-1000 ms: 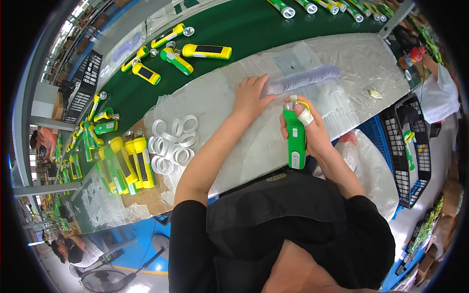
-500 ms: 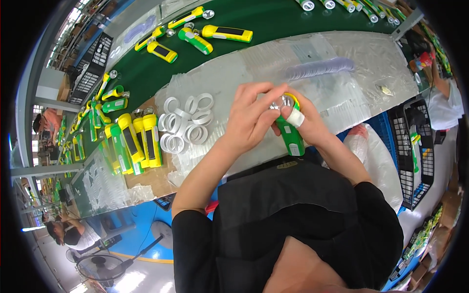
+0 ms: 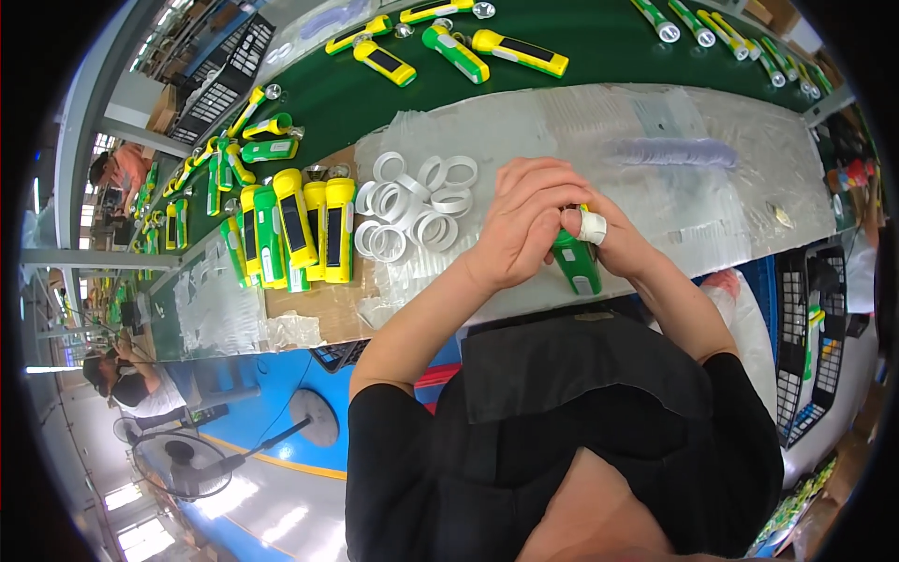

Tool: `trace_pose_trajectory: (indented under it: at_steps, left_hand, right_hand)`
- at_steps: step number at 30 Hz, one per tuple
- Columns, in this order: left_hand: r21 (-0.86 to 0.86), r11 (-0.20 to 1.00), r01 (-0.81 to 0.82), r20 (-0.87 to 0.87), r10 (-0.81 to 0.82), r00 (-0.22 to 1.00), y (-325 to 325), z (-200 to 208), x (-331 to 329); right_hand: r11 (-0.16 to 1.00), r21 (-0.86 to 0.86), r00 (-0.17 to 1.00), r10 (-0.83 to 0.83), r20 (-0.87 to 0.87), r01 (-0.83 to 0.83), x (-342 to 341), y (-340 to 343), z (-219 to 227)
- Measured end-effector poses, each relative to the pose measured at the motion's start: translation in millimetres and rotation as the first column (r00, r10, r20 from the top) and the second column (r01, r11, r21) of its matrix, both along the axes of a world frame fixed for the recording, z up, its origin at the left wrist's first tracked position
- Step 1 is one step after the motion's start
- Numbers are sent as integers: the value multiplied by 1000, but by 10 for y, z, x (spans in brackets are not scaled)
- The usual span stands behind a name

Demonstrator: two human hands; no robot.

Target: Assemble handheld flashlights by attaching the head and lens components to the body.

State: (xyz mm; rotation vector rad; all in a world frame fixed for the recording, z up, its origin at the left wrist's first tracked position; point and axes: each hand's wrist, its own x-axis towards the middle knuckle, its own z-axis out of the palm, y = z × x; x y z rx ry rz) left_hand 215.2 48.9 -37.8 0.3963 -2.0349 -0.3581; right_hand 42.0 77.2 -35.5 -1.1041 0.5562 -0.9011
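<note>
A green and yellow flashlight [image 3: 578, 269] is between my hands above the near edge of the work surface, its green body pointing down toward me. My right hand [image 3: 616, 232] grips it from the right, with white tape wrapped round the thumb. Over the flashlight's head lies my left hand [image 3: 529, 217], its fingers bent and closed together on the top. The lens end is hidden under these fingers. Left of my hands is a loose heap of white plastic rings [image 3: 409, 208]. Beyond it, several yellow and green flashlights [image 3: 295, 229] lie side by side on brown cardboard.
Along the far side runs a green belt [image 3: 599, 51] carrying more flashlights. A row of clear discs [image 3: 676, 154] lies on the plastic-covered table [image 3: 524, 126]. Black crates [image 3: 796, 328] stand at right. Co-workers sit at far left, near a floor fan [image 3: 183, 464].
My left hand has moved from beside the flashlight's open head to close over it, covering the clear lens part. The whole view has shifted, so the surroundings appear farther right.
</note>
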Motion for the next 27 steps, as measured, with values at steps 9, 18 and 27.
trace_pose_trajectory:
  at_steps: [9, 18, 27]
  left_hand:
    - [-125, 827, -549, 877, 350, 328, -593, 80, 664]
    - [672, 718, 182, -334, 75, 940, -487, 382, 344]
    - [657, 744, -117, -222, 340, 914, -431, 93, 184]
  right_hand:
    - [902, -329, 955, -298, -3, 281, -1, -394, -50]
    - [912, -313, 960, -279, -3, 264, -58, -366, 19]
    - [884, -368, 950, -312, -6, 288, -93, -304, -53]
